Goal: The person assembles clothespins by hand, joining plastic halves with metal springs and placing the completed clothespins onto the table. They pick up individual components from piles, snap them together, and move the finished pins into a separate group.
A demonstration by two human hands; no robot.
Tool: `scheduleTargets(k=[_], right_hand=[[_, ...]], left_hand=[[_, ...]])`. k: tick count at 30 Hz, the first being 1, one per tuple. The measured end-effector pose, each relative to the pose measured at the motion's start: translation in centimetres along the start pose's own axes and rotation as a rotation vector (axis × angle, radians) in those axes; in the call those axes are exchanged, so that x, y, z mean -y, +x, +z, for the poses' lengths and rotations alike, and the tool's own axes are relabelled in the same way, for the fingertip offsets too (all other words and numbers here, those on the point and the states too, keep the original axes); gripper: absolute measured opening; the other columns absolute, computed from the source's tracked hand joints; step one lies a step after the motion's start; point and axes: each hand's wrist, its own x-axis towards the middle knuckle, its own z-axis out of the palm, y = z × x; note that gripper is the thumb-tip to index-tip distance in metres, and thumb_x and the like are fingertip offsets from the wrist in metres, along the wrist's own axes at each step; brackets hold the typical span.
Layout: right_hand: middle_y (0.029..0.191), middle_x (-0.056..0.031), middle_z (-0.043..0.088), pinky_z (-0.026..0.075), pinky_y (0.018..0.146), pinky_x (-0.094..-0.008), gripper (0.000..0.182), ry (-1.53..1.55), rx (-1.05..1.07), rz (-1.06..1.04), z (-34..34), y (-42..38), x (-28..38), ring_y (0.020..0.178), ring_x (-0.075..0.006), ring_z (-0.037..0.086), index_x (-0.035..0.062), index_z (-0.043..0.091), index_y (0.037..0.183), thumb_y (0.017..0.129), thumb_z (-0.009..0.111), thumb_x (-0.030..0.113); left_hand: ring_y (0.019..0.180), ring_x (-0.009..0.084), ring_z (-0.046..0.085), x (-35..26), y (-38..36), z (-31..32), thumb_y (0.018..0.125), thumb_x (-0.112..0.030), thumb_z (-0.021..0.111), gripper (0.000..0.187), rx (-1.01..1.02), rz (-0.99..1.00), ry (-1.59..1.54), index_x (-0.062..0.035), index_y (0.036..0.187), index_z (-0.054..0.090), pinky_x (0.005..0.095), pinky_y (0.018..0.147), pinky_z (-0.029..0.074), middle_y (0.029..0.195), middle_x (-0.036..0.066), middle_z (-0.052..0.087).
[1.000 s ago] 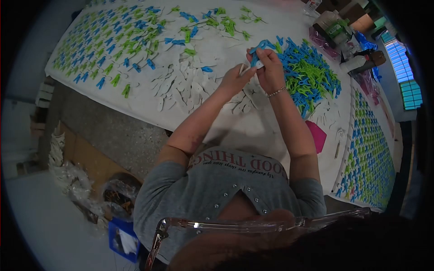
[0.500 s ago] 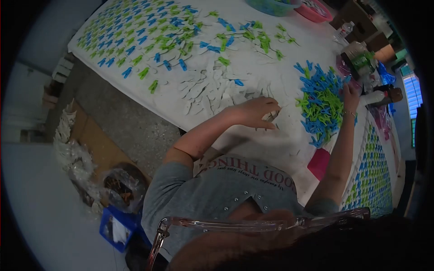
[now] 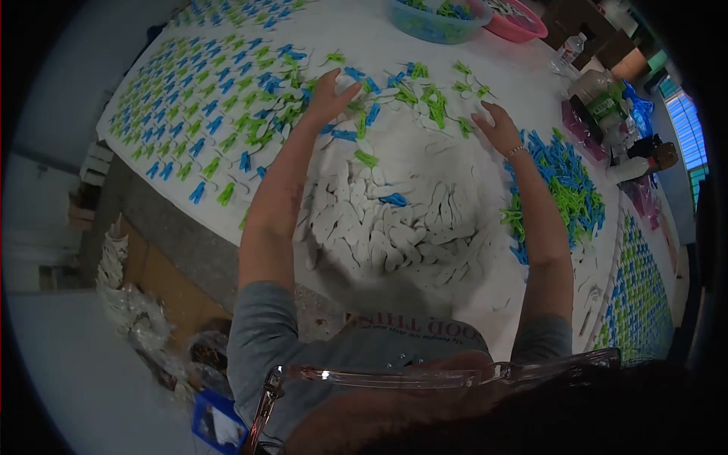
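My left hand [image 3: 331,98] reaches over the far middle of the white table, thumb and fingers spread apart, beside green and blue clothespin-like clips [image 3: 290,114] with white pieces attached. My right hand [image 3: 497,130] is stretched forward, fingers apart, close to a few scattered green clips [image 3: 464,126]. No held object shows in either hand. Between my forearms lies a broad heap of flat white pieces [image 3: 387,235], with one blue clip [image 3: 393,199] on top. A dense pile of loose blue and green clips [image 3: 557,186] sits to the right of my right forearm.
Rows of clips [image 3: 171,114] cover the table's left side, and more rows [image 3: 635,288] lie at the right. A blue basin [image 3: 440,29] and a pink basin [image 3: 519,29] stand at the back. Bottles [image 3: 603,102] and bags crowd the right edge. Below is a blue crate [image 3: 216,425].
Both hands have moved forward: the left from beside the white pieces, the right from the clip pile. The white pieces now form a larger heap nearer my body. The magenta object is out of sight.
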Motion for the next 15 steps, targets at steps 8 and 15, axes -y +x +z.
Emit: scheduleTargets(k=[8, 15], right_hand=[[0.142, -0.0191, 0.030, 0.029, 0.103, -0.0503, 0.074, -0.381, -0.046, 0.205, 3.0, 11.3, -4.8, 0.133, -0.0374, 0.023, 0.0217, 0.042, 0.135, 0.077, 0.046, 0.069], [0.142, -0.0147, 0.030, 0.028, 0.101, -0.0528, 0.075, -0.405, -0.062, 0.243, 6.4, 15.1, -1.3, 0.131, -0.0352, 0.024, 0.0241, 0.037, 0.137, 0.078, 0.042, 0.070]], left_hand=[[0.129, 0.0358, 0.031, 3.5, 9.1, 4.6, 0.076, -0.065, 0.053, 0.097, -0.011, -0.129, 0.058, 0.0053, 0.137, 0.027, 0.0420, 0.104, 0.029, 0.136, 0.028, 0.032], [0.126, 0.0314, 0.038, 4.3, 12.4, 8.0, 0.077, -0.071, 0.045, 0.089, 0.111, 0.017, -0.018, -0.0055, 0.136, 0.036, 0.0464, 0.105, 0.026, 0.130, 0.018, 0.047]])
